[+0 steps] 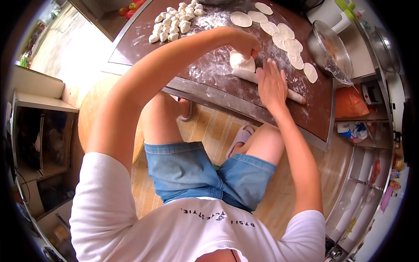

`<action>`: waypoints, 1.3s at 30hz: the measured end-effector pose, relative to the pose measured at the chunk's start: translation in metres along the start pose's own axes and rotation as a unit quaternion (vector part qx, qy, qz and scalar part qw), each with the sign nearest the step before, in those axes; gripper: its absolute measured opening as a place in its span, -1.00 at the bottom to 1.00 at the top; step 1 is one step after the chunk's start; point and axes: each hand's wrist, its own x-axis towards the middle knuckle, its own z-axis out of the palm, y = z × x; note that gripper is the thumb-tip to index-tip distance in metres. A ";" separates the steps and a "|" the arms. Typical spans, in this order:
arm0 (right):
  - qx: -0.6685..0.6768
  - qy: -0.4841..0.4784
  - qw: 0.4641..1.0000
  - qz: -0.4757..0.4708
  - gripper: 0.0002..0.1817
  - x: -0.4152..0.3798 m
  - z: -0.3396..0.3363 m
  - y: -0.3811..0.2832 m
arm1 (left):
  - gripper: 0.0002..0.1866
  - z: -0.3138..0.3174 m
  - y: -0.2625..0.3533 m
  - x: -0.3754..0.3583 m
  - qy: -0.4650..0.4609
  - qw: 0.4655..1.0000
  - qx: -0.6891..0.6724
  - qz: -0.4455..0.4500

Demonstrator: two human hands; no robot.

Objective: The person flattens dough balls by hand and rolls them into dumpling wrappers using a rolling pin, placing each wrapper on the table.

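Observation:
My left hand reaches across the table with its fingers pinched at the upper right edge of a round dough wrapper. The wrapper's near edge meets a pale wooden rolling pin, which lies slanted on the floured board. My right hand lies flat over the middle of the pin, fingers stretched out and palm down. Several flat dough wrappers are spread, partly overlapping, beyond my hands at the right. Small dough pieces sit in a cluster at the far left.
The dark red table has flour scattered over it and a metal edge. A metal bowl with a clear cover stands at its right. Shelves hold an orange bag. A round wooden stool is at the left.

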 end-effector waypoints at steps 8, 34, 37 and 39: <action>0.011 -0.005 1.000 -0.005 -0.46 -0.008 0.000 -0.001 | -0.76 0.000 0.013 0.007 -0.042 0.993 0.103 -0.034; -0.023 0.017 0.999 0.016 -0.42 0.015 0.013 0.003 | -0.67 0.000 0.000 -0.005 0.006 0.999 0.010 -0.031; -0.050 0.006 0.997 0.060 -0.40 0.053 0.017 0.016 | -0.67 -0.002 0.008 0.006 -0.035 0.987 0.122 -0.100; -0.031 0.009 0.999 0.033 -0.40 0.034 0.019 0.010 | -0.67 -0.003 0.015 0.001 -0.029 0.989 0.122 -0.077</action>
